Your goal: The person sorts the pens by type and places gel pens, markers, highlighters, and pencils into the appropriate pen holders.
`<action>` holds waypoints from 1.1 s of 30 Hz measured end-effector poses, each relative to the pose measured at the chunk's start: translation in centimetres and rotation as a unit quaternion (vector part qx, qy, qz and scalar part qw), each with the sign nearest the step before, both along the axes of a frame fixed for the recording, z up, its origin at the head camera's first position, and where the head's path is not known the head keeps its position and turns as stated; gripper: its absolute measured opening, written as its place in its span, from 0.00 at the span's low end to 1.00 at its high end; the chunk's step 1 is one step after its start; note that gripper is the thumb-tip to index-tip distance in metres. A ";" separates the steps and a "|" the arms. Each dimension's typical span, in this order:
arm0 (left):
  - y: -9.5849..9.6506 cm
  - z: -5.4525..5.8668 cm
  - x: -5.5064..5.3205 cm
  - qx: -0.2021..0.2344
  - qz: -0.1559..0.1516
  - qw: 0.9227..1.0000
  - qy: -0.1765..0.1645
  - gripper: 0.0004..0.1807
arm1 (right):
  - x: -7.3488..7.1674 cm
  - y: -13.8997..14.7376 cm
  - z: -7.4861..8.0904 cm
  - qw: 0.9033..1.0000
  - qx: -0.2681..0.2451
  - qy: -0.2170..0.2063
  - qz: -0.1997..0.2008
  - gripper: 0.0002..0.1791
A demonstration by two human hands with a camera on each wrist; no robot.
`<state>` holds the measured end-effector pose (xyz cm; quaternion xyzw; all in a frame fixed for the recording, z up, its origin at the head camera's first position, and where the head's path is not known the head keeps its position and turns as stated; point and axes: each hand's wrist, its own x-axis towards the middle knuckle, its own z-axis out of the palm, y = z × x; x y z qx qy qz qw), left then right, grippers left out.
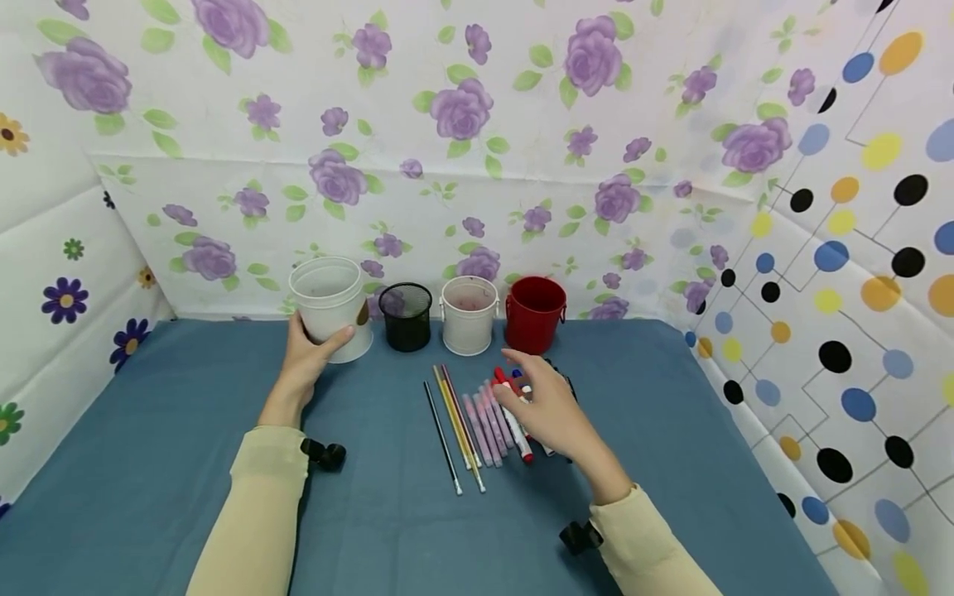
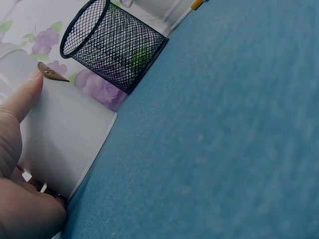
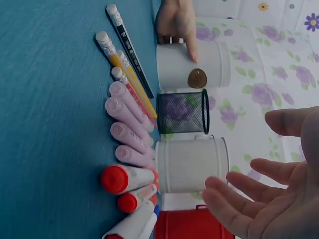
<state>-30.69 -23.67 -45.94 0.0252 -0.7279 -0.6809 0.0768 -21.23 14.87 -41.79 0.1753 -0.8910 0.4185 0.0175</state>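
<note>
At the left of the row of containers, my left hand (image 1: 301,362) holds a white bucket (image 2: 75,134) low on its side. The thumb lies along the front near a brown oval badge (image 3: 197,78), and the other fingers go round the far side, partly hidden. My right hand (image 1: 547,406) is over the markers, fingers spread and loosely bent, with nothing in the grasp. Below it lie white markers with red caps (image 3: 114,179), partly covered in the head view. Beside them are several pale purple pens (image 1: 484,426) and pencils in yellow (image 1: 452,414), red and black (image 1: 443,439).
Right of the held bucket stand a black mesh pen holder (image 1: 407,327), a white pail (image 1: 468,323) with side handles and a red pail (image 1: 534,319). A blue cloth (image 1: 417,538) covers the table. Flowered cloth (image 1: 462,207) hangs behind, dotted cloth (image 1: 857,331) at the right.
</note>
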 end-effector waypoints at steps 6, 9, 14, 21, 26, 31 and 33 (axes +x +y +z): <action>0.1 -0.3 -0.3 0.006 -0.007 1.000 -0.003 0.57 | -0.5 -1.7 0.3 1.000 0.020 0.007 0.008 0.24; 0.1 -0.2 -0.2 0.005 -0.006 1.000 -0.006 0.57 | -0.7 -2.6 0.2 0.999 0.039 0.010 0.013 0.19; -0.1 0.0 0.1 0.000 0.002 1.000 -0.014 0.58 | -1.2 -4.4 0.2 0.997 0.071 0.015 0.032 0.16; -0.4 0.0 0.2 -0.001 0.001 1.000 -0.011 0.58 | -1.7 -6.6 -0.1 0.991 0.120 0.013 0.050 0.15; -0.4 -0.2 0.0 -0.003 0.002 1.000 -0.011 0.59 | -1.8 -8.0 -0.4 0.985 0.160 -0.014 0.066 0.15; -0.4 -0.2 0.0 -0.003 0.002 1.000 -0.011 0.58 | -2.0 -9.2 -0.9 0.978 0.200 -0.019 0.066 0.14; -0.4 -0.2 0.0 -0.003 0.002 1.000 -0.009 0.58 | -2.1 -9.5 -1.2 0.976 0.209 -0.016 0.061 0.14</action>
